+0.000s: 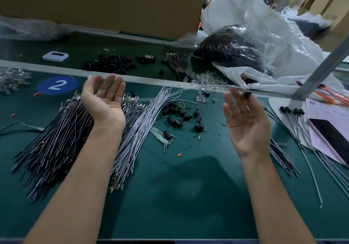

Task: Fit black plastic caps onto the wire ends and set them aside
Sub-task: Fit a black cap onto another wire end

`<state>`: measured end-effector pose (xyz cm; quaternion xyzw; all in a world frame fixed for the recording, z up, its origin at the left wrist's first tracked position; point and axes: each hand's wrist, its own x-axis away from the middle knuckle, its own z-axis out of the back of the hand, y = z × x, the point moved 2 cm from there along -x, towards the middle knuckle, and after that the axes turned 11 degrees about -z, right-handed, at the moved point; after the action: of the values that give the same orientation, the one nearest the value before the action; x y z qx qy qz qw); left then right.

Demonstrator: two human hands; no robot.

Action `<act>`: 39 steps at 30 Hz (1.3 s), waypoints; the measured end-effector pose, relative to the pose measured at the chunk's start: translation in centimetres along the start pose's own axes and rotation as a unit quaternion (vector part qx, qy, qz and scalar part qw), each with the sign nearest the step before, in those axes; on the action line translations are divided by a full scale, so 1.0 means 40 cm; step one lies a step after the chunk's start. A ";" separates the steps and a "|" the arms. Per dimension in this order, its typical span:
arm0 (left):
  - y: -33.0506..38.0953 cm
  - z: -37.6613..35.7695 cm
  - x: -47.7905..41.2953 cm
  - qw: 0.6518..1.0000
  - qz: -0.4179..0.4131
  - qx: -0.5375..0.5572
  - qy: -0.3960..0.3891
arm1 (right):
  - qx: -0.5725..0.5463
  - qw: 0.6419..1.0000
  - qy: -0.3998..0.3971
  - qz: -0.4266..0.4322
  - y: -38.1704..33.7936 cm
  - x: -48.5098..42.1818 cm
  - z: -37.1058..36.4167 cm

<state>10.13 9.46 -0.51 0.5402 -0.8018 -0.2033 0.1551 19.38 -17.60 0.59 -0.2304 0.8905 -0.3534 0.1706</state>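
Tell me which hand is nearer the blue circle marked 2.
Left. The left hand sits just right of the blue circle; the right hand is farther right, past the black caps.

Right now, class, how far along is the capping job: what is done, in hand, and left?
Done: a few capped wires lie at the right. In hand: a black cap at the right hand's fingertips, grip blurred; left hand open. Left: big piles of black wires and grey wires, plus loose caps.

The table mat (170,196) is dark green, its round sticker (57,85) blue with a white 2, beside a black wire bundle (56,140), a pale grey wire bundle (139,123) and black caps (181,115).
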 end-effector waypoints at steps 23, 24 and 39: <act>-0.148 -0.053 0.185 0.777 0.047 -0.382 -0.498 | 0.389 0.916 0.053 -0.074 0.105 -0.009 -0.025; -0.148 -0.052 0.184 0.772 0.034 -0.390 -0.500 | 0.388 0.917 0.051 -0.081 0.106 -0.009 -0.026; -0.150 -0.048 0.178 0.787 0.070 -0.393 -0.470 | 0.555 0.807 0.165 0.116 0.073 -0.007 -0.001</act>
<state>13.24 0.54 -1.61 0.2126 -0.6620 -0.7181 -0.0282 18.75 -15.56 -1.42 0.0699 0.5776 -0.7976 0.1594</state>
